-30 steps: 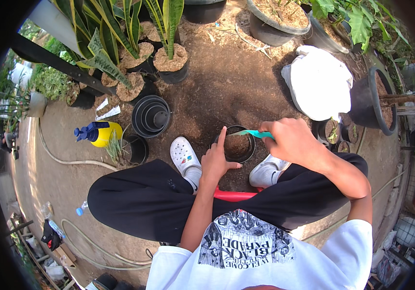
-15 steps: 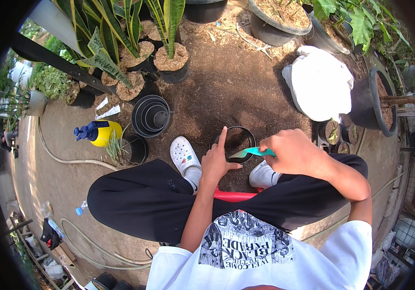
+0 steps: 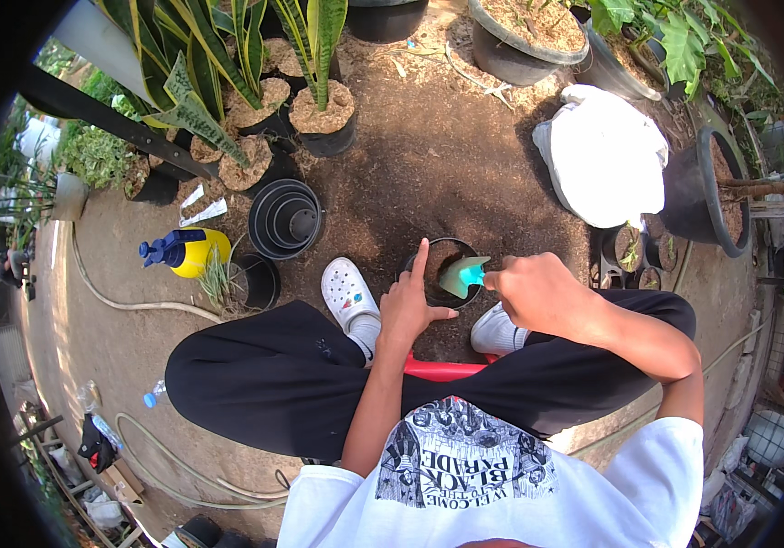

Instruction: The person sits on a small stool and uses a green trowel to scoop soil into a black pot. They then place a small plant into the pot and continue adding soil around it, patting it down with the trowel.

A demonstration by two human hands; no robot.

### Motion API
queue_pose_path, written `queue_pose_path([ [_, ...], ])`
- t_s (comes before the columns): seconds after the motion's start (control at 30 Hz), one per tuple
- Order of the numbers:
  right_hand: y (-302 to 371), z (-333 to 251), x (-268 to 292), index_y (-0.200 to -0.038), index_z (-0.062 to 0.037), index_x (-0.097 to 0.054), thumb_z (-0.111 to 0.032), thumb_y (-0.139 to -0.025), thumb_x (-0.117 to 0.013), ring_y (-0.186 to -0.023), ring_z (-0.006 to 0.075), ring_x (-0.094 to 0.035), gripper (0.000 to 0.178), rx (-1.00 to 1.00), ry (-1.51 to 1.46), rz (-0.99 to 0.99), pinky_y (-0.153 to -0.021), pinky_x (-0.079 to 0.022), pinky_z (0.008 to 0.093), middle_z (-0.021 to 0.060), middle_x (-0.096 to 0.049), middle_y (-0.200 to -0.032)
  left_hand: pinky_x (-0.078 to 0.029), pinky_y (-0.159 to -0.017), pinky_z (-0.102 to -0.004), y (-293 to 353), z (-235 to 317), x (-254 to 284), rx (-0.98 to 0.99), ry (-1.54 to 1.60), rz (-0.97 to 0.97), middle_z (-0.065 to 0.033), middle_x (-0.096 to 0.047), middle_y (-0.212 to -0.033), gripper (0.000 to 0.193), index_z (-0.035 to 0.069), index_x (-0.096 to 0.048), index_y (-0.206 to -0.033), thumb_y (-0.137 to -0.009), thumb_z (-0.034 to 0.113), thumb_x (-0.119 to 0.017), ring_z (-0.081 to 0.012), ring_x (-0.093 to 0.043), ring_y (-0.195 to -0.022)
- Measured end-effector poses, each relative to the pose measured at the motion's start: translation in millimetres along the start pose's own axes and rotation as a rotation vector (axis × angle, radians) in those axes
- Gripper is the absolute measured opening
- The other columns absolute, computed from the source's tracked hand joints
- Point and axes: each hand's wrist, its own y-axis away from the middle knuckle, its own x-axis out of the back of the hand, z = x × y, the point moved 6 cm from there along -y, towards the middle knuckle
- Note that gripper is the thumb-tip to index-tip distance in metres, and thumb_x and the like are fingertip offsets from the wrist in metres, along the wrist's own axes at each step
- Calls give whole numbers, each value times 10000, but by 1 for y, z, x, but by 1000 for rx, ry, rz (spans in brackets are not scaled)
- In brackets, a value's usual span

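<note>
A small round black plant pot stands on the soil between my feet, with dark soil inside. My left hand steadies it at the near left side of the rim. That hand's index finger points forward and its thumb reaches right; the other fingers are mostly hidden. In my right hand is the turquoise handle of a hand trowel, gripped in closed fingers. The trowel's blade, broad face showing, is over the pot's opening, tilted down to the left.
Left of my feet are nested black pots and a yellow spray bottle. Potted snake plants stand at the far left. A white sack lies at the right, beside a large tilted pot. A hose curves along the ground.
My right hand has turned the trowel, so its blade now shows its broad face over the pot instead of lying edgewise near the rim. My left hand has stayed in place.
</note>
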Motion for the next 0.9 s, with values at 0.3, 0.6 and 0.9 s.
queue_pose_path([
  [0.3, -5, -4, 8, -1086, -16, -785, -16, -753, -704, -777, 376, -750, 343, 64, -8, 37, -671, -598, 479, 184, -714, -814, -583, -896, -568, 0, -1, 0, -16, 7, 22, -235, -698, -1262, 1506, 340, -36, -1739, -607, 435, -1025, -451, -708, -1149],
  [0.6, 14, -6, 13, -979, -3, -757, 6, -759, -738, -764, 359, -775, 221, 64, 68, -134, -639, -606, 445, 187, -745, -772, -575, -903, -568, 3, 2, 7, 58, -36, -7, -210, -693, -1234, 1494, 351, -78, -1738, -590, 451, -1028, -436, -706, -1137],
  [0.9, 16, -5, 6, -966, -46, -769, -32, -784, -742, -779, 319, -775, 184, 57, 160, -197, -655, -590, 429, 161, -747, -792, -580, -904, -568, 1, -1, 3, 40, -27, 4, -210, -695, -1246, 1502, 353, -63, -1736, -590, 472, -1026, -436, -709, -1140],
])
